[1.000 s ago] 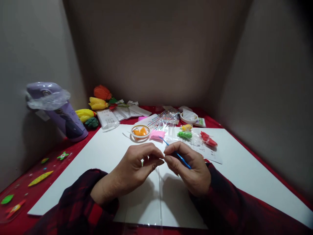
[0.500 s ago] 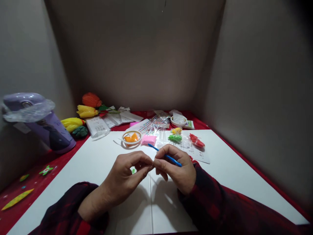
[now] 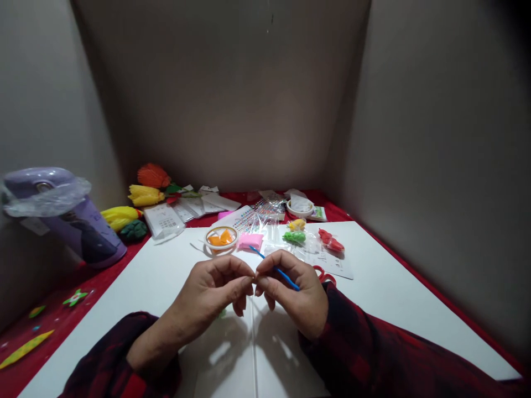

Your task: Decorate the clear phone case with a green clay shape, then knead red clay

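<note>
My left hand (image 3: 222, 287) and my right hand (image 3: 290, 287) meet fingertip to fingertip above the white board (image 3: 394, 320). The left thumb and forefinger pinch something too small to make out. A thin blue stick tool (image 3: 288, 278) is tucked in my right hand, its narrow end pointing up and left past the fingers; the right thumb and forefinger also press together at the left fingertips. A bit of green (image 3: 223, 313) lies below my left hand. Behind my right wrist show the red handles of scissors (image 3: 327, 276).
Beyond the hands lie a ring with orange clay (image 3: 221, 239), a pink clay packet (image 3: 250, 241), green clay (image 3: 294, 237), yellow clay (image 3: 297, 224) and red clay (image 3: 331, 241). A purple tumbler (image 3: 91, 226) stands at left near flowers (image 3: 146, 195). Walls rise behind and right.
My right hand has turned slightly and its fingertips have drawn close beside the left ones. The scissors' handles show more. The whole view has shifted a little.
</note>
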`<state>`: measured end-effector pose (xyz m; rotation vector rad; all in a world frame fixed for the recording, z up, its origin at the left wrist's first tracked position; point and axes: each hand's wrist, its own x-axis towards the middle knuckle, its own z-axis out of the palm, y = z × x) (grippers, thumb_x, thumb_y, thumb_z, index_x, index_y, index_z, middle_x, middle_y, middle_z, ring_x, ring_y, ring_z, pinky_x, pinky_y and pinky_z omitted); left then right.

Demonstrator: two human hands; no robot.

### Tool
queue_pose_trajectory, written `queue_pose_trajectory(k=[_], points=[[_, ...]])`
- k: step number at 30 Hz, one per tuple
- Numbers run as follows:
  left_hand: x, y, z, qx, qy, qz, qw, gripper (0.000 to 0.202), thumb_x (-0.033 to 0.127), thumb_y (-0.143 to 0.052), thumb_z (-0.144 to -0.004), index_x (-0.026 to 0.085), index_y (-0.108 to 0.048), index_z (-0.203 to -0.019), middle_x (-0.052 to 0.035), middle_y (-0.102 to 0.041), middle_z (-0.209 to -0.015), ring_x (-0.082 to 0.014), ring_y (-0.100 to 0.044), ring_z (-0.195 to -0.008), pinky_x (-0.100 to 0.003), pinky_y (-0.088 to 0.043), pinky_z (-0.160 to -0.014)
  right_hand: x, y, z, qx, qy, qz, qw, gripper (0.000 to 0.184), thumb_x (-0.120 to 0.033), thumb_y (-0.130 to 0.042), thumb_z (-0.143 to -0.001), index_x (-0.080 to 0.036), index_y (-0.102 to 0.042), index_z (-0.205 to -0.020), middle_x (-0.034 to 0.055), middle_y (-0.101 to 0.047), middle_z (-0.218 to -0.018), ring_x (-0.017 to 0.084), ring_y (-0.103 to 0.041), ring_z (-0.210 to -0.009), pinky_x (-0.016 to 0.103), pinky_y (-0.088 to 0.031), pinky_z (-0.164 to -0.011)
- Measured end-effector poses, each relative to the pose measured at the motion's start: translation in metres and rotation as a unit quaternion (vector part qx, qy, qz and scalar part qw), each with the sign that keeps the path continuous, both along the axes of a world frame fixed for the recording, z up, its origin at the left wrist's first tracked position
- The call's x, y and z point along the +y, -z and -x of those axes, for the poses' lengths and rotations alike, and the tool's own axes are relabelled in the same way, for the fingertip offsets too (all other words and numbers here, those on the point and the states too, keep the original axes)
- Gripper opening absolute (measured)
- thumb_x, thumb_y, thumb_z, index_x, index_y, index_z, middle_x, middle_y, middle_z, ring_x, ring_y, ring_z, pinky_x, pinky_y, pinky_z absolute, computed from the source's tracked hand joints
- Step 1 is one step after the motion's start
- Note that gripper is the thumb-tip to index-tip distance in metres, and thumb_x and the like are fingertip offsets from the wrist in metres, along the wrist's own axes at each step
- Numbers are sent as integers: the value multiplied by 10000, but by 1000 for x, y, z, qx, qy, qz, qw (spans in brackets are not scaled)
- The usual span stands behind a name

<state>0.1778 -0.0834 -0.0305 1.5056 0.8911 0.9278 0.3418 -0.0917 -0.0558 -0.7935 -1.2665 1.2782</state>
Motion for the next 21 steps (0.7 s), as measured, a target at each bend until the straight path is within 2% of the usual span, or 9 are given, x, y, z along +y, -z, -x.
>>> queue_pose_trajectory(k=[14,21], points=[[1,-1,1,2,-4,18,1000,82,180,-695,-754,127,-646,-716,23,-625,-570,-87,-588,-505,-176,-475,-493,-1,2,-1,-28,-2,-27,999,73,-139,-589,-712,-156,-571,-781,-16,-591,-635,86,-512,-510,210,-403,-466],[-2,-5,-2,33,-19,-13,999,95,190,-680,-752,136,-625,-696,29,-611,-539,-90,-581,-493,-181,-472,-484,0,2,0,-33,4,-21,999,64,-155,-608,-711,-156,-569,-762,-27,-563,-608,82,-490,-501,211,-387,-466]])
